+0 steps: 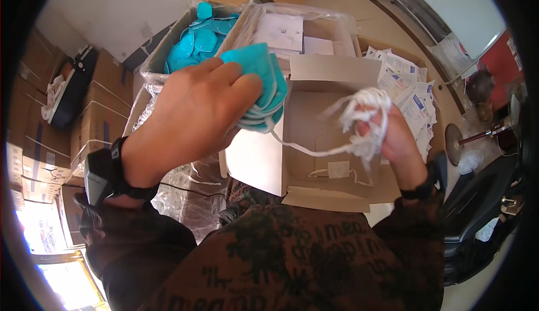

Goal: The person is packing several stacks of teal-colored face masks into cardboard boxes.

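Note:
My left hand is closed around a small stack of teal pads with white edges, held up left of an open carton. From the lower end of the stack a white cord stretches across to my right hand. A loose bundle of white cord is gripped there, slightly blurred, with my fingers curled into it. Below both hands stands the open carton, its flaps folded outward. On its bottom lie a small whitish rectangular piece and a strand of cord.
Behind my left hand is a plastic-lined box of teal pads. Beside it, another lined box holds white papers. To the right, a box contains many printed white packets. Strapped cartons are stacked at the left; a black seat is at the right.

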{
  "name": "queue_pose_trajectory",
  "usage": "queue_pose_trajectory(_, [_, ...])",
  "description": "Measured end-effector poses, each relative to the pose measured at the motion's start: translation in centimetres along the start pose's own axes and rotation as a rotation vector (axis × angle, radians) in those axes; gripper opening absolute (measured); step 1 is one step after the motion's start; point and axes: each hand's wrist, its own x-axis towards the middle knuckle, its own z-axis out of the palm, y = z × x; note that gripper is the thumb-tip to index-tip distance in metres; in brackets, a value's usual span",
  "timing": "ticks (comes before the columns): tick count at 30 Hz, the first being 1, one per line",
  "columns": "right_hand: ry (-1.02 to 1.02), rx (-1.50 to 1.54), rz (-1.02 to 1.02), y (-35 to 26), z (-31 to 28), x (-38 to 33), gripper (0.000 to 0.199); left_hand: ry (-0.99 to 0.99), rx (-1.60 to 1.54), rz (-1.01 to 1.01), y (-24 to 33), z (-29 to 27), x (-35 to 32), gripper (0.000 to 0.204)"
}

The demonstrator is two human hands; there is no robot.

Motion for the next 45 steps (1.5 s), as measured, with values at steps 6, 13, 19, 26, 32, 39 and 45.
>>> queue_pose_trajectory(6, [-0.3, 0.434, 0.013, 1.8, 3.8, 4.3, 0.038, 0.106, 0.128, 0.016, 1.1, -1.0, 2.8, 0.024])
queue_pose_trajectory(13, [-0.628, 0.615, 0.054, 3.0, 9.2, 3.7, 0.054, 0.136, 0.156, -0.008, 2.0, 0.6, 5.1, 0.026])
queue_pose_trajectory(19, [-0.42, 0.229, 0.068, 0.2, 9.6, -1.8, 0.047, -0.056, -0.033, -0.161, 1.3, 2.5, 3.2, 0.025])
queue_pose_trajectory(26, [-0.147, -0.845, -0.481, -1.1, 8.1, -3.1, 0.03, -0.504, -0.613, -0.27, 5.5, 8.5, 0.6, 0.029])
queue_pose_trajectory(32, [-0.736, -1.527, -0.384, -3.5, 10.6, -6.0, 0.021, -0.533, -0.701, -0.016, 6.0, 5.7, -4.3, 0.031])
queue_pose_trajectory(39, [-0.731, -1.418, -0.103, -7.6, 7.2, -9.7, 0.037, -0.47, -0.848, 0.056, 3.0, 2.3, -7.4, 0.025])
queue_pose_trajectory(45, [0.371, -0.71, 0.105, -5.0, -0.3, -9.8, 0.058, -0.01, -1.209, -0.819, -4.1, 8.4, -11.5, 0.045])
